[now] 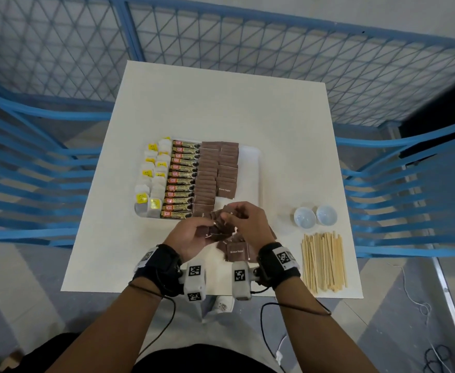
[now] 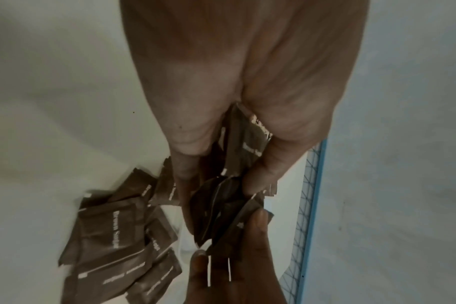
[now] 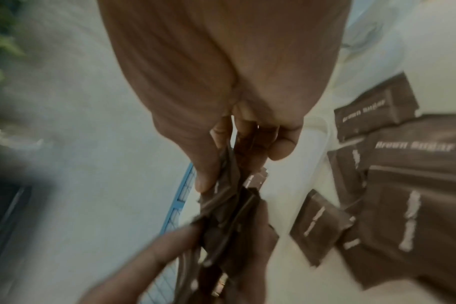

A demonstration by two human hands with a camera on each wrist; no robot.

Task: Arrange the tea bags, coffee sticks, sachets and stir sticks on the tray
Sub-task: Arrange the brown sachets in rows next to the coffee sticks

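A white tray (image 1: 250,168) holds rows of tea bags (image 1: 151,179), coffee sticks (image 1: 180,181) and brown sugar sachets (image 1: 215,170); its right strip is bare. Just in front of the tray, my left hand (image 1: 194,235) grips a fanned bunch of brown sachets (image 1: 219,230). My right hand (image 1: 247,224) pinches the same bunch (image 2: 227,205) from the other side, seen close in the right wrist view (image 3: 229,205). More loose sachets (image 1: 235,251) lie on the table under the hands. Wooden stir sticks (image 1: 324,261) lie piled at the right front.
Two small white cups (image 1: 315,215) stand right of the tray, behind the stir sticks. The white table (image 1: 221,103) is ringed by blue mesh fencing (image 1: 247,41). A packet (image 1: 221,305) hangs below the table's front edge.
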